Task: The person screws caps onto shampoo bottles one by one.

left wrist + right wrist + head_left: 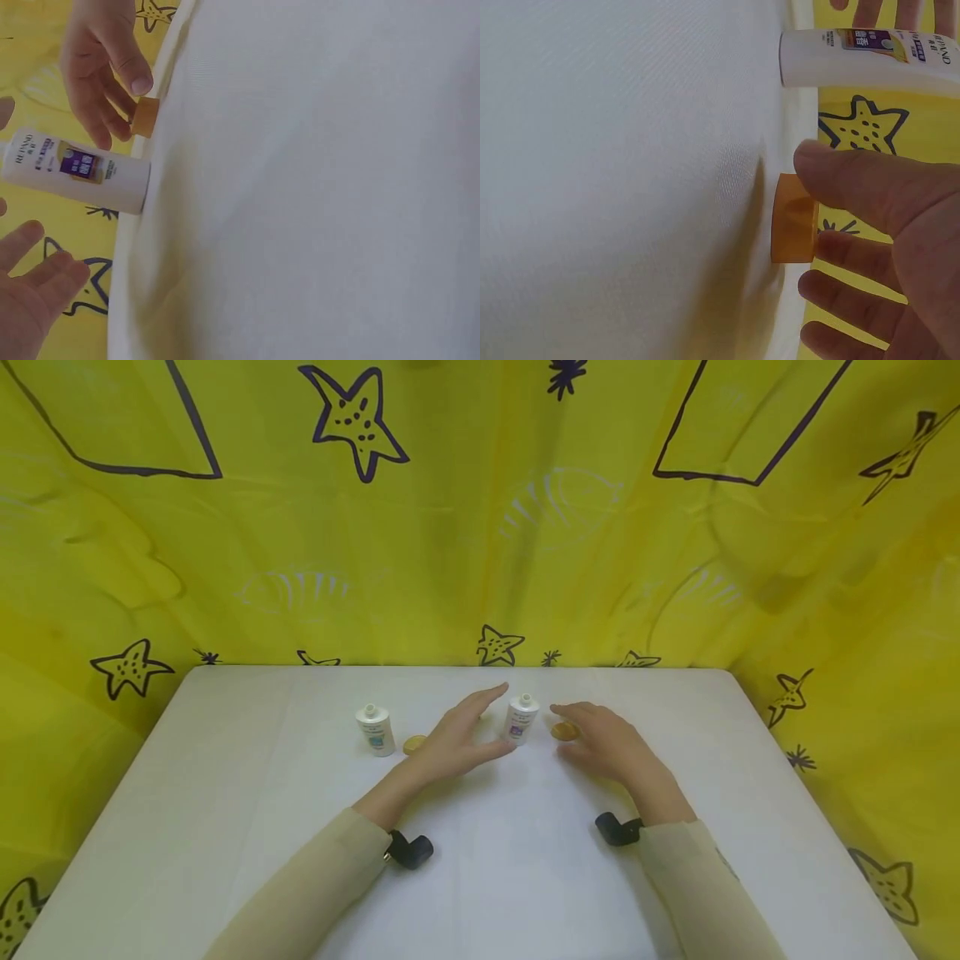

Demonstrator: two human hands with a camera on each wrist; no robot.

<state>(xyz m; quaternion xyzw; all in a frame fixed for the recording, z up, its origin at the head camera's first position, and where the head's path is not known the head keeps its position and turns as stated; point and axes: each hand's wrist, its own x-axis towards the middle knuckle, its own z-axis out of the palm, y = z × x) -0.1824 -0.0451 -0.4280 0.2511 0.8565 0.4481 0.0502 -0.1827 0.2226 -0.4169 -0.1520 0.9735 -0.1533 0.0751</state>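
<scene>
Two hands (459, 737) (606, 745), bottle (522, 718) between — table edge (420, 671) beyond.

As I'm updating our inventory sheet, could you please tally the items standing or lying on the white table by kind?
White bottles: 2
Gold-coloured caps: 2
Total: 4
</scene>
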